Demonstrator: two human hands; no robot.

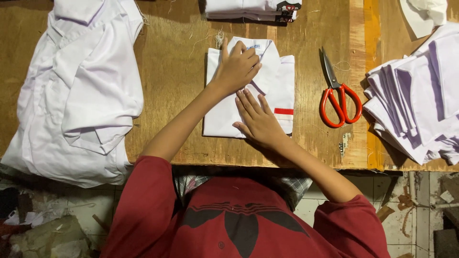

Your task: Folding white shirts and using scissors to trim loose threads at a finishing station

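Note:
A folded white shirt (282, 81) with a small red patch lies in the middle of the wooden table (177, 71). My left hand (236, 67) rests flat on its collar end, fingers together. My right hand (257, 119) presses flat on the lower part of the shirt, fingers spread. Neither hand grips anything.
Red-handled scissors (338, 93) lie right of the shirt. A heap of unfolded white shirts (76, 91) covers the table's left side. A fanned stack of white cloth pieces (420, 95) sits at the right. Folded shirts (251, 9) lie at the far edge.

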